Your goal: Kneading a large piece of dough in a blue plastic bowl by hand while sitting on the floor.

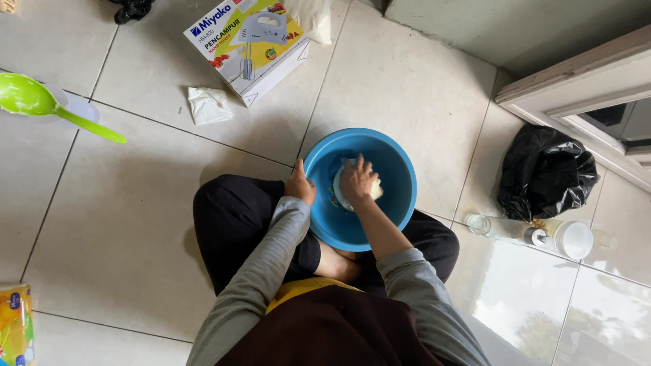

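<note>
A blue plastic bowl (400, 177) rests on the tiled floor just in front of my crossed legs. My left hand (300, 184) grips its near left rim. My right hand (357, 180) is down inside the bowl, closed over a pale lump of dough (376, 190) that shows past my knuckles. A light-coloured object lies under the hand; I cannot tell what it is.
A cardboard box picturing a hand mixer (247, 42) lies ahead, a crumpled white tissue (209, 105) beside it. A green ladle (41, 102) is at the left. A black plastic bag (546, 173), a clear bottle (502, 228) and a white-lidded jar (573, 238) sit at the right. A yellow packet (15, 325) is near left.
</note>
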